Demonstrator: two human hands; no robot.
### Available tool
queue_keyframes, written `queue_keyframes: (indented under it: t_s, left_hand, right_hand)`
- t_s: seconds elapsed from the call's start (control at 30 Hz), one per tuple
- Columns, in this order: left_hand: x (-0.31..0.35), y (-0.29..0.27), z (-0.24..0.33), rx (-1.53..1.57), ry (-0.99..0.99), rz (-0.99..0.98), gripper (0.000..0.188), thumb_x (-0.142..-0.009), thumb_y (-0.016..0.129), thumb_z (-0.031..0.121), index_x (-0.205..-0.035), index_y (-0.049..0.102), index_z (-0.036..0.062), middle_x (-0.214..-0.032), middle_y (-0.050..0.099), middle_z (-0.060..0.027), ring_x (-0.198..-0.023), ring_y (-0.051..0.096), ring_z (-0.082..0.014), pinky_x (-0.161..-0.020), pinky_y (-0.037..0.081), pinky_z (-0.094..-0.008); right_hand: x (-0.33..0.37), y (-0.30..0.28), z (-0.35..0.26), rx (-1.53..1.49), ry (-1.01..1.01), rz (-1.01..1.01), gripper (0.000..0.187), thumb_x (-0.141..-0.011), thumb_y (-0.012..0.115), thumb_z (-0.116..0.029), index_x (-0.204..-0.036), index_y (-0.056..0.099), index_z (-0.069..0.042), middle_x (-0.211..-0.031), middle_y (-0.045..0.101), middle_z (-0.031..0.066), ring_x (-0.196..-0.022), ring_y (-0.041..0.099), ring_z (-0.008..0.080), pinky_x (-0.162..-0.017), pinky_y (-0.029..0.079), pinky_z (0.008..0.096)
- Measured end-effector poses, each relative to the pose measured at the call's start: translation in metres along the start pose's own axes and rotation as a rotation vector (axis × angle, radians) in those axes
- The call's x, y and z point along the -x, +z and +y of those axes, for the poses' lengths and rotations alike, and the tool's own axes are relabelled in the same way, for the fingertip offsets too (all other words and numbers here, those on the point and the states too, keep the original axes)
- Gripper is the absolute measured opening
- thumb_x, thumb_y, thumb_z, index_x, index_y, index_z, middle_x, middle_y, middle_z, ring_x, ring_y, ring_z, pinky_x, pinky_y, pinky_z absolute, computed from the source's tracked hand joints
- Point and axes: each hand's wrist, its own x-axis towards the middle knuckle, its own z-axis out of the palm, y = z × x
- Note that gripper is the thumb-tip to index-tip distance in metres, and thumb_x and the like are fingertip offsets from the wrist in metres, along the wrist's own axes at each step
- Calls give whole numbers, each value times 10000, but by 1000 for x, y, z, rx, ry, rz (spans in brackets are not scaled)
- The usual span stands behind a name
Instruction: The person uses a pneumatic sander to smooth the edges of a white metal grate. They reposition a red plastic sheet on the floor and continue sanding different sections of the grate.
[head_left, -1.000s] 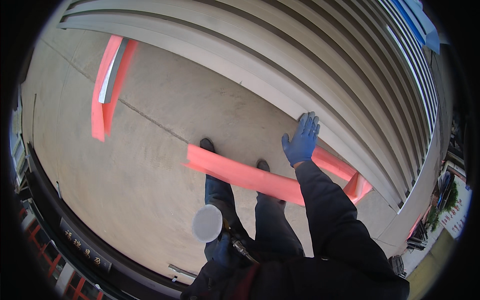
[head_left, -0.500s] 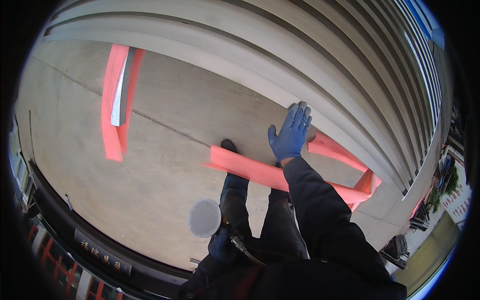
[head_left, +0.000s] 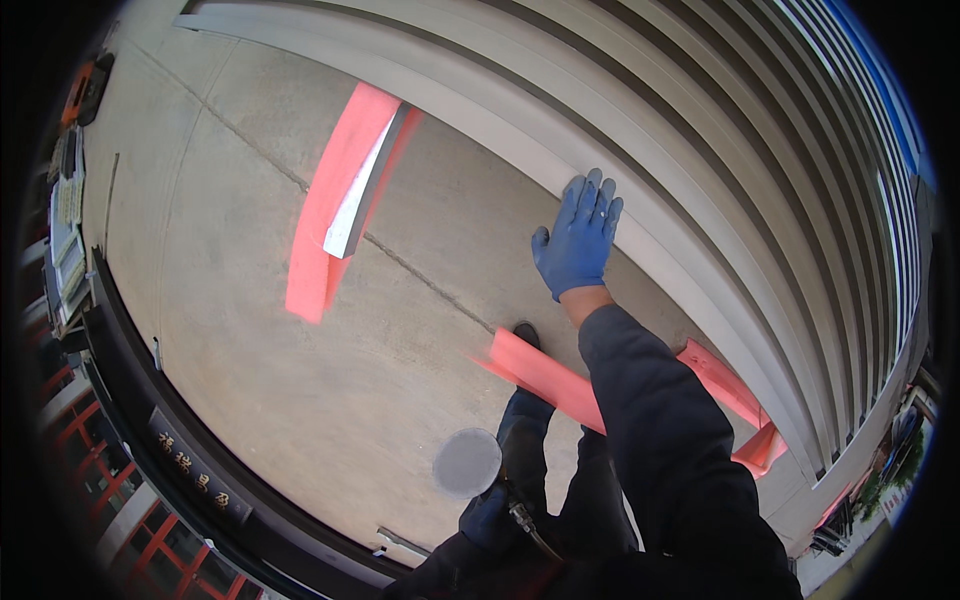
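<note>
My right hand [head_left: 580, 238], in a blue work glove, lies flat with its fingers stretched out on the edge of the nearest long grey slat [head_left: 500, 140]. Its thumb stands apart from the fingers. Low in front of my legs, my left hand [head_left: 485, 517], in a dark blue glove, is closed around a round sander [head_left: 467, 463]. The sander's flat grey disc faces up, away from the slats. A metal fitting and an air hose [head_left: 527, 522] run from it toward my body. My left fingers are mostly hidden.
Several long slats lie side by side, curving across the far and right side. Pink supports stand under them, one at the left [head_left: 335, 200] and one at the right [head_left: 550, 380], close to my legs. A dark-framed building front [head_left: 215, 470] lies at the lower left.
The view has shifted, so the supports appear farther right. My right hand has moved left along the slat edge relative to the right support. My left hand still holds the sander.
</note>
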Motion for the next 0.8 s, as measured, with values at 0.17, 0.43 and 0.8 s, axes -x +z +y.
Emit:
queue_keyframes:
  t_s: [0.17, 0.43, 0.8]
  left_hand:
    - [-4, -19, -7, -351, 31, -30, 604, -934, 835, 290, -1423, 618, 9, -1235, 708, -276, -1160, 684, -514, -927, 578, -548]
    - [-10, -31, -7, -489, 43, -138, 504, -960, 804, 316, -1359, 643, 54, -1248, 698, -270, -1174, 673, -512, -965, 574, -541]
    - [23, 28, 82, -1115, 760, -269, 510, -900, 829, 265, -1302, 597, 52, -1165, 661, -265, -1060, 641, -493, -887, 553, -563]
  right_hand:
    - [-56, -2, -50, -5, -147, -42, 1016, -916, 747, -356, -1712, 294, 84, -1818, 173, 324, -1700, 141, 509, -1391, 92, 607]
    - [-72, -10, -45, -73, -404, -124, 967, -911, 735, -235, -1733, 296, 22, -1838, 203, 237, -1713, 182, 402, -1414, 104, 546]
    - [-35, -34, -9, -14, -408, -204, 971, -890, 742, -182, -1742, 306, -20, -1835, 231, 212, -1709, 209, 390, -1409, 139, 529]
